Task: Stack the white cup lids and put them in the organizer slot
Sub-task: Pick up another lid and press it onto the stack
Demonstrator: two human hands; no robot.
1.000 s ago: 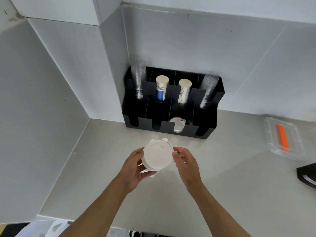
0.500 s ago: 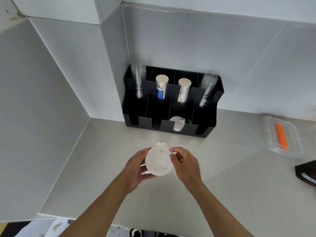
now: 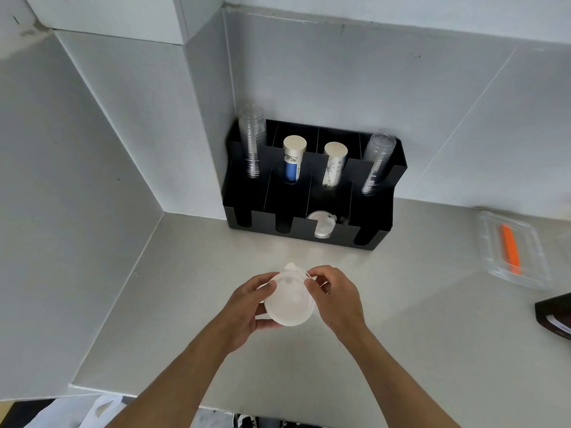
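A stack of white cup lids (image 3: 289,301) is held above the counter, flat side facing me. My left hand (image 3: 247,307) cups the stack from the left and below. My right hand (image 3: 335,296) pinches its upper right rim with thumb and fingers. A small tab sticks out at the top of the stack. The black organizer (image 3: 340,234) stands against the back wall in the corner. More white lids (image 3: 323,225) lie in its third front slot from the left.
The organizer's back slots hold two stacks of clear cups (image 3: 253,143) and two stacks of paper cups (image 3: 293,162). A clear plastic container (image 3: 514,250) with an orange item lies at the right, and a dark object (image 3: 554,316) sits at the right edge. A white bag (image 3: 99,409) hangs below the counter's front edge.
The stack of lids has dropped slightly and come toward me. My right hand has shifted from the stack's side to pinching its upper rim.
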